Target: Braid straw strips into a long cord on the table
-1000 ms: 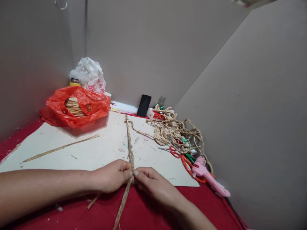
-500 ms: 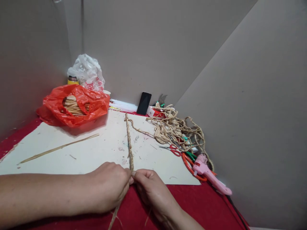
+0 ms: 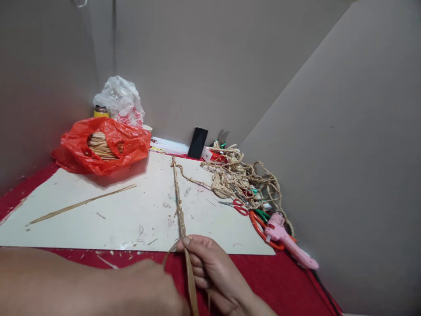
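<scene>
A thin plaited straw cord runs down the white board from its far knot toward me. My right hand pinches the cord's near end, thumb on top, with flat loose straw strips trailing down from the pinch. My left hand is low in the frame beside it, blurred and turned away, seeming to pull one strip toward me; its fingers do not show clearly.
A red plastic bag of straw and a white bag stand at the back left. A loose straw stick lies on the board. Tangled cord, scissors, a pink glue gun and a phone crowd the right.
My left hand has drawn back from the cord's pinch point toward me and lower in the frame. My right hand keeps its pinch and a strip now loops out between the hands.
</scene>
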`<action>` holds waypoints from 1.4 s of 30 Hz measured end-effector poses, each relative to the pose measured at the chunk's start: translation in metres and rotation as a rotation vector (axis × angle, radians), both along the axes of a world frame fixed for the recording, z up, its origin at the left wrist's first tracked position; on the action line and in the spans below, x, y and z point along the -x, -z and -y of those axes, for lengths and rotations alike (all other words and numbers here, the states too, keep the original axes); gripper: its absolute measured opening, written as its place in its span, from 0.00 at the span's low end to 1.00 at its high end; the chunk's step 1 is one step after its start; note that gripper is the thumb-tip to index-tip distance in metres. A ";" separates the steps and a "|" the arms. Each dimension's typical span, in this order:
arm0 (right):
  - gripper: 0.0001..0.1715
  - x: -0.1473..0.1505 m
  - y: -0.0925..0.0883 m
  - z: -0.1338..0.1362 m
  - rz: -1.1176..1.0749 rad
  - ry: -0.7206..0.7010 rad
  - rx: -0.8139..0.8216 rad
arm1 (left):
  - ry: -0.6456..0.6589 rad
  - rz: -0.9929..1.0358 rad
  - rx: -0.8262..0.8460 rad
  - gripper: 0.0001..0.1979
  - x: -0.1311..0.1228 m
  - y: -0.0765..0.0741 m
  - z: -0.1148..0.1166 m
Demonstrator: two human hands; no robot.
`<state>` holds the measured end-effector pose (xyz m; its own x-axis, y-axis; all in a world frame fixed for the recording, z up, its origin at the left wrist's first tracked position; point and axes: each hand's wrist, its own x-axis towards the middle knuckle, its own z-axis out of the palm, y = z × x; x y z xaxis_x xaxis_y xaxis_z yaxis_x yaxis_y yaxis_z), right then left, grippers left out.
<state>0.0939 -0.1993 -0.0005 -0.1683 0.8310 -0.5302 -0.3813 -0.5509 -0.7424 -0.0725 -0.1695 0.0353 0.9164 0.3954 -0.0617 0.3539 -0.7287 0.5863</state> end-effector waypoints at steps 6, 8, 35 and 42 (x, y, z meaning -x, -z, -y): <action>0.16 -0.005 -0.005 -0.001 -0.035 -0.003 -0.033 | -0.501 0.321 0.439 0.09 -0.013 0.001 -0.045; 0.16 -0.006 -0.005 0.000 -0.012 -0.022 -0.061 | -0.425 0.246 0.855 0.11 -0.019 0.014 -0.048; 0.18 -0.007 -0.018 0.013 0.969 -0.327 -0.543 | -0.379 0.217 0.762 0.12 -0.022 0.027 -0.041; 0.08 0.009 0.024 0.028 1.424 -0.478 -0.784 | -0.453 0.196 0.888 0.13 -0.023 0.025 -0.033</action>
